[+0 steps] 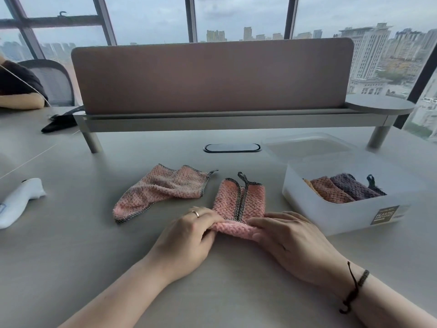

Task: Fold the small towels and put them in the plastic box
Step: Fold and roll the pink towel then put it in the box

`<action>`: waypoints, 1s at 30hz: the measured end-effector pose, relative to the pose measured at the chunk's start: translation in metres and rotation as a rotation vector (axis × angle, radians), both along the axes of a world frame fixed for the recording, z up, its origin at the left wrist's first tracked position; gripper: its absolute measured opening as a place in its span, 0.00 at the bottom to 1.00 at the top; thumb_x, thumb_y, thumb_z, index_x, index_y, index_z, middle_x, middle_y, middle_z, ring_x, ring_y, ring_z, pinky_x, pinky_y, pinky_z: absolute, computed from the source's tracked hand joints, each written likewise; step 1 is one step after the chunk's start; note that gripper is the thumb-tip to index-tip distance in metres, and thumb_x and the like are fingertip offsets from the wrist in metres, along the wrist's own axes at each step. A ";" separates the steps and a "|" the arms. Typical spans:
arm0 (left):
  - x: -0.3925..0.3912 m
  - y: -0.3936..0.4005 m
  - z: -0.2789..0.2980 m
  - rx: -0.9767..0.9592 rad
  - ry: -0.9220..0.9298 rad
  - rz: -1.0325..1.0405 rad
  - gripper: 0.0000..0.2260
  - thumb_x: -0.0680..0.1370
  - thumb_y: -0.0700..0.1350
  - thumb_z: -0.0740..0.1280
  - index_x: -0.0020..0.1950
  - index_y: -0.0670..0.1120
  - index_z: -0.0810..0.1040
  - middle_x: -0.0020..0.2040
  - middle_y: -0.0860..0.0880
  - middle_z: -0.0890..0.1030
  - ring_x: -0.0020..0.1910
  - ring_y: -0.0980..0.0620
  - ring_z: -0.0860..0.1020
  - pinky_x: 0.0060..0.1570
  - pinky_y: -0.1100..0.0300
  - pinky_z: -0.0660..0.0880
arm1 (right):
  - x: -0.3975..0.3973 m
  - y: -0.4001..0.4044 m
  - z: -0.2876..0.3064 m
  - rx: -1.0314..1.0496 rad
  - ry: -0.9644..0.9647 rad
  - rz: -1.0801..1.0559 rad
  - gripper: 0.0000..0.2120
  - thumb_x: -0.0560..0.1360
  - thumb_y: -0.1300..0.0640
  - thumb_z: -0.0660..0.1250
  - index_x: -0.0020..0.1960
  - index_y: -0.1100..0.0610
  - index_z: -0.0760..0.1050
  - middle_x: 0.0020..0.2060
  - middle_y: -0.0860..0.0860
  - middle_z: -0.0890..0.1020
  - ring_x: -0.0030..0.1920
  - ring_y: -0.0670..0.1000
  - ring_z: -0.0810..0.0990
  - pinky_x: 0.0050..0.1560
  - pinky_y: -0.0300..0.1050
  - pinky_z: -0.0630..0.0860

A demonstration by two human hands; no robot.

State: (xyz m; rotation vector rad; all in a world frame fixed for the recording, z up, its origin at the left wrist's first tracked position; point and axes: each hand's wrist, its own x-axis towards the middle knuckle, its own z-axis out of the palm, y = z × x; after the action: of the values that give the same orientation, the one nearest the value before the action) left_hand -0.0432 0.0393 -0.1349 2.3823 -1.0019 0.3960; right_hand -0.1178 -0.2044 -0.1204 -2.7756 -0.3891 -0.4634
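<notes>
Towel (241, 202), pink, partly folded at table centre, near edge pinched and lifted by left hand (189, 235) at 7 o'clock and right hand (290, 240) at 5. Second pink towel (160, 190) crumpled at 10 o'clock. Plastic box (343, 209) at 3 o'clock, folded towels (343, 189) inside.

- A single view is given, taken from a wide-angle camera worn on the person's head.
- The scene is looked at forward and down, across the tabletop (71, 245) toward a desk divider (212, 74) and windows (151, 17) behind it.
- Both forearms are seen entering from the bottom edge, close to the lens.
- Straight lines are bent near the frame edges.
- No second view is provided.
</notes>
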 end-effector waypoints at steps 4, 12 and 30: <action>0.000 0.002 0.001 -0.096 0.030 0.009 0.06 0.76 0.41 0.70 0.52 0.49 0.80 0.43 0.59 0.79 0.44 0.60 0.77 0.46 0.64 0.73 | -0.002 0.001 0.000 -0.033 -0.061 -0.039 0.28 0.66 0.28 0.66 0.61 0.40 0.77 0.54 0.36 0.83 0.57 0.41 0.78 0.55 0.37 0.72; -0.010 0.001 0.006 -0.263 0.159 0.013 0.04 0.77 0.49 0.72 0.50 0.52 0.79 0.28 0.56 0.74 0.26 0.57 0.69 0.27 0.64 0.66 | 0.000 -0.002 -0.004 0.297 -0.006 -0.108 0.13 0.71 0.38 0.68 0.52 0.42 0.78 0.35 0.38 0.79 0.37 0.41 0.77 0.38 0.38 0.72; -0.008 0.000 0.000 -0.257 0.236 0.129 0.09 0.74 0.55 0.73 0.49 0.54 0.78 0.23 0.54 0.72 0.22 0.56 0.66 0.26 0.61 0.65 | 0.006 0.002 -0.004 0.531 0.232 -0.108 0.12 0.71 0.47 0.74 0.50 0.42 0.74 0.31 0.47 0.83 0.27 0.42 0.73 0.37 0.47 0.76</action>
State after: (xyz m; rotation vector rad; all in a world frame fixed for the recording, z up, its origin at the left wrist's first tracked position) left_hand -0.0514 0.0390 -0.1351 2.2042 -0.6514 0.2645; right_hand -0.1121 -0.2026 -0.1242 -2.3011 -0.0475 -0.2211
